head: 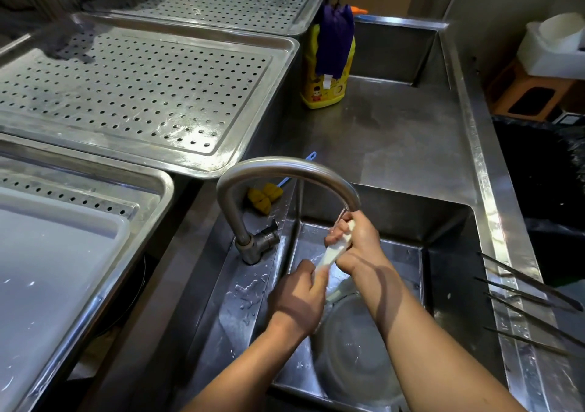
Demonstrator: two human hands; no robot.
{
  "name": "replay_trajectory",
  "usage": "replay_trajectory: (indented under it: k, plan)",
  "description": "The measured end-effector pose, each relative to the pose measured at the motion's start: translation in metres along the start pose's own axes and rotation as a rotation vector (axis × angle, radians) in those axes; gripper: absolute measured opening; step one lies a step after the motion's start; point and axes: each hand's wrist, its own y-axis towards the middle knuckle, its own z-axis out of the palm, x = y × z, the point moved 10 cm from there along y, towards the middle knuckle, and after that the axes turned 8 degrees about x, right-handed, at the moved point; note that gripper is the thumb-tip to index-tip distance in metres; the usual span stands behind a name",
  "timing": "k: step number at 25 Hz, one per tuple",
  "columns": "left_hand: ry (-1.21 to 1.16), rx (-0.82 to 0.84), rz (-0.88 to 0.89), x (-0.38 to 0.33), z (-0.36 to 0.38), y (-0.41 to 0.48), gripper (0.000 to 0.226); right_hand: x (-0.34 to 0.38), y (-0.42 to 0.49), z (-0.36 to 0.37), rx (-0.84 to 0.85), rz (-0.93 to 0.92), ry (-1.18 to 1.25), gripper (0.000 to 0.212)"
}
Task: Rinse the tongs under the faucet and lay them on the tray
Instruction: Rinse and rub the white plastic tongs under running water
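**Rinse step: tongs under the spout, both hands on**

The tongs (333, 252) are over the sink (451, 253), upper end right at the faucet (286, 171) outlet. They look white and short, and most of them are covered by fingers.

- The left hand (299, 301) is curled round the lower end.
- The right hand (359, 244) is wrapped round the upper part, just below the spout, with fingers closed on it.
- Flow: there's a faint streak at the outlet, but I can't tell how hard the water is running.

To do this well, I'd:
- Slide the right hand down so the water reaches the covered section, not the knuckles.
- Roll the tongs and spread the arms so the inner faces get rinsed.
- Keep the tips pointing down so runoff lands in the basin (there's a bowl (357, 345) below, so expect some splash).
- Shake them off over the sink before moving.

Drop-off is probably the nearest perforated tray (253, 127), to the left past the faucet neck. Lift clear of the gooseneck on the way.

The long metal utensils (531, 294) on the right rim aren't in play.
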Motion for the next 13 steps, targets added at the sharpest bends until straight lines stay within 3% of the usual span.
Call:
replay_trajectory:
  k: [2, 4, 5, 7, 9, 11, 13]
  plan:
    - [0.107, 0.07, 0.004, 0.006, 0.004, -0.001, 0.058, 0.011, -0.001, -0.006, 0.028, -0.011, 0.123, 0.045]
    - [0.088, 0.136, 0.014, 0.01, 0.009, -0.002, 0.053, 0.029, -0.006, -0.019, 0.017, -0.115, 0.044, 0.038]
    - [0.088, 0.14, 0.024, 0.012, 0.011, -0.002, 0.049, 0.042, -0.013, -0.021, 0.006, -0.204, -0.172, 0.032]
    - [0.141, 0.095, 0.043, 0.011, 0.013, 0.003, 0.045, 0.057, -0.034, -0.011, 0.038, -0.339, -0.846, 0.018]
    - [0.113, 0.046, 0.046, 0.011, 0.014, 0.012, 0.04, 0.052, -0.053, -0.011, 0.092, -0.436, -1.281, 0.02]
    - [-0.059, -0.019, -0.012, 0.016, 0.012, 0.022, 0.037, 0.06, -0.087, -0.024, -0.022, -0.652, -1.388, 0.02]
    - [-0.173, -0.033, -0.027, 0.015, 0.012, 0.034, 0.038, 0.065, -0.118, -0.043, -0.181, -0.783, -1.341, 0.017]
